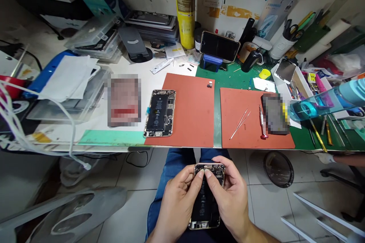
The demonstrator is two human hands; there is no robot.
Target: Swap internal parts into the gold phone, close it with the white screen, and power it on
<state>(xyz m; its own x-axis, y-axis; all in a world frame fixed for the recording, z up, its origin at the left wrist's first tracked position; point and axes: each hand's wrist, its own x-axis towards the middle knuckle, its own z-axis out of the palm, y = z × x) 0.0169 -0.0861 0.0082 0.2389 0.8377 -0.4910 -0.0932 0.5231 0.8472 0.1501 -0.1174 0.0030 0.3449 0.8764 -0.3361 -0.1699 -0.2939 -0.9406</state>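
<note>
Over the jeans (159, 201) at the near side, the opened phone (203, 207) is held upright along the line of view, its near end jutting out between the palms and its far edge short of the table (97, 123), with a strip of open space to that rim. The left hand (178, 197) and right hand (234, 193) grasp its two long edges, fingers curled round the sides, the thumbs bent inward with tips nearly meeting on the far end; one right finger lies along the far corner. Beyond the rim, a second phone (158, 114) lies on the left part of the left mat (194, 114), leaving room to its right. On the right mat (230, 100) are tweezers (236, 129) and, right of them, a screwdriver (261, 119). Farthest stands a spray can (185, 11).
</note>
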